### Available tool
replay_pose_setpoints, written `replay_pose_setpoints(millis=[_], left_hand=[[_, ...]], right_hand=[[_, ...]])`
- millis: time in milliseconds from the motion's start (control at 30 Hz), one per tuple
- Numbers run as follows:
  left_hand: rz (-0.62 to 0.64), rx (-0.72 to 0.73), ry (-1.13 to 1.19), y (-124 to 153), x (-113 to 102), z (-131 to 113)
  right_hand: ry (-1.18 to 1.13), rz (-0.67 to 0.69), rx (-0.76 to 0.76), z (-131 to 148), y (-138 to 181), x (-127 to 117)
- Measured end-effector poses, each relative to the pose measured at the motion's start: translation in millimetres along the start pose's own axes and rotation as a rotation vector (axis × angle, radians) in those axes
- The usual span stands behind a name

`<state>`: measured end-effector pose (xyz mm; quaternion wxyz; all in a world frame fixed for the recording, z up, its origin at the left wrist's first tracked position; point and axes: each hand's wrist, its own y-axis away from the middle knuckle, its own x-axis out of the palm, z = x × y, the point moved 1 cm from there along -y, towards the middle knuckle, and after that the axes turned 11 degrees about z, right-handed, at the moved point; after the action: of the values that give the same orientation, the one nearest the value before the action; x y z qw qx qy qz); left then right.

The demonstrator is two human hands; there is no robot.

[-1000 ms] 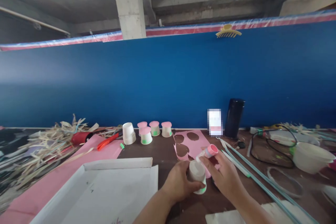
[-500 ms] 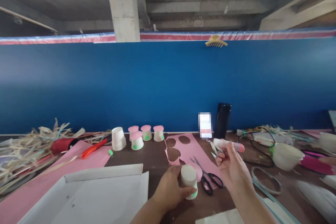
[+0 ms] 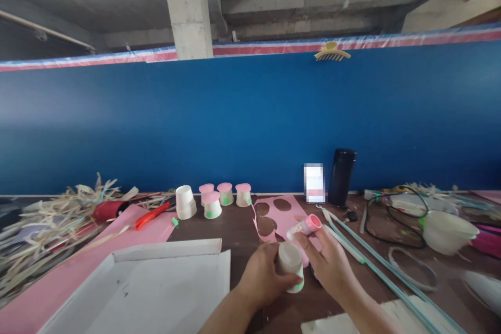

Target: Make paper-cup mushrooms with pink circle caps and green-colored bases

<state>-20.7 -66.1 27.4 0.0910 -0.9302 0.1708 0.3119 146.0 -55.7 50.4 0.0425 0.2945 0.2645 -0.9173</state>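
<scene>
My left hand [image 3: 260, 276] is wrapped round an upside-down white paper cup [image 3: 290, 261] with a green patch near its rim. In my right hand [image 3: 332, 266] is a glue stick [image 3: 303, 227], white with a pink end, tilted just above and behind the cup's base. Whether its tip touches the cup cannot be made out. Behind both hands lies a pink paper sheet [image 3: 288, 215] with round holes cut in it. The scissors [image 3: 314, 275] are mostly hidden by my right hand. Several cups topped with pink discs [image 3: 212, 197] stand further back, beside a stack of plain cups [image 3: 185, 203].
A shallow white box [image 3: 168, 287] lies at the front left. Behind it are red-handled pliers [image 3: 152, 215] and a heap of paper strips [image 3: 58, 224]. A black bottle [image 3: 342, 177] and a phone [image 3: 314, 182] stand at the back. Light blue strips [image 3: 391, 269] and a white bowl [image 3: 448, 232] are on the right.
My right hand has moved left with the glue stick, from beside the scissors to over the cup, and now covers most of the scissors. My left hand keeps its hold.
</scene>
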Motion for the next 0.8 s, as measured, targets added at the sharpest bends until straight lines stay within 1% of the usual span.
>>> replay_pose_setpoints(millis=[133, 300, 633, 800], left_hand=[[0.004, 0.017, 0.013, 0.0, 0.4, 0.2], [0.003, 0.007, 0.009, 0.6, 0.1, -0.6], [0.005, 0.023, 0.005, -1.4, 2.3, 4.5], [0.021, 0.039, 0.041, -1.4, 2.3, 4.6]], right_hand=[[0.125, 0.022, -0.031, -4.4, -1.9, 4.6], [0.192, 0.054, -0.006, -2.0, -4.3, 6.7], [0.118, 0.134, 0.022, 4.3, -3.6, 12.7], [0.112, 0.167, 0.014, 10.4, -0.8, 13.6]])
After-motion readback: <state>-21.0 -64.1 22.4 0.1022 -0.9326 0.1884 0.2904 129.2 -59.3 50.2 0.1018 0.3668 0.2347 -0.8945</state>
